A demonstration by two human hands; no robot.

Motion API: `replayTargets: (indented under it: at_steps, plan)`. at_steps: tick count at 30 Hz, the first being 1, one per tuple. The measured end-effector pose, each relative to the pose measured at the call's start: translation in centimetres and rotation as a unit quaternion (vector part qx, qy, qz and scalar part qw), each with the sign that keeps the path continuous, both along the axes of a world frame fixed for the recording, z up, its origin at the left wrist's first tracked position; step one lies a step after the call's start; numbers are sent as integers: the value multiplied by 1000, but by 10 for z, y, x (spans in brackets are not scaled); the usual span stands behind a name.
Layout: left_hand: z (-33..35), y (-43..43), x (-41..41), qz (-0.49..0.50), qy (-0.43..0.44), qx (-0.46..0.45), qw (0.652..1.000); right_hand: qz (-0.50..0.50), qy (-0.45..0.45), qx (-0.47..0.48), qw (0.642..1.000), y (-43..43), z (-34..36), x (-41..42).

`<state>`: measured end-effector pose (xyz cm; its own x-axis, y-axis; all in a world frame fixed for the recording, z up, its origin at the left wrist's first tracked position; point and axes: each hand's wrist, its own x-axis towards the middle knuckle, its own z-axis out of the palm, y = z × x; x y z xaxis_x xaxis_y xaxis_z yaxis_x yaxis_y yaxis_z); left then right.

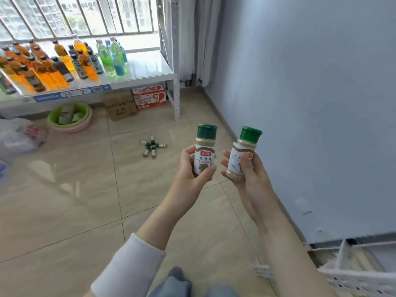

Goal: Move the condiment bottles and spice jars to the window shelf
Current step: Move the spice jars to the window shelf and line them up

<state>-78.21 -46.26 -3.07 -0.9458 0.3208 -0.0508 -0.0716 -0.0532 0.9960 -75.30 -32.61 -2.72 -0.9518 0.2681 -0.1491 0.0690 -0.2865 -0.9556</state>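
Note:
My left hand (190, 168) grips a green-capped spice jar (205, 146) with a white and red label, held upright over the tiled floor. My right hand (248, 170) grips a second green-capped spice jar (244, 151), tilted slightly right. The two jars are side by side and apart. Several more small green-capped jars (152, 146) lie in a cluster on the floor beyond my hands. The white window shelf (147, 67) stands at the upper left below the barred window, its right end bare, with several orange, dark and green-blue bottles (64, 61) on its left part.
Under the shelf are a green and pink basin (85, 120), flat cardboard boxes (122, 108) and a red and white carton (149, 97). A plastic bag (21, 136) lies at the left. A grey wall runs along the right; a white perforated rack (353, 275) is at lower right.

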Motion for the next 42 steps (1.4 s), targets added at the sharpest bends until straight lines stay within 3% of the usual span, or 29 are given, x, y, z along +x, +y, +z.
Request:
replayTargets:
  at_steps: [10, 19, 27, 42]
  plan:
    - [-32, -45, -168, 98, -36, 13, 994, 74, -51, 32, 995, -45, -35, -182]
    - [-2, -30, -358, 126, 13, -19, 992, 164, -8, 49, 985, -23, -15, -385]
    - [31, -65, -520, 192, 56, -17, 980, 193, 50, 71, 977, -45, 15, -559]
    - [91, -140, -816, 225, 141, -68, 962, 141, 100, 96, 980, -110, 82, -856]
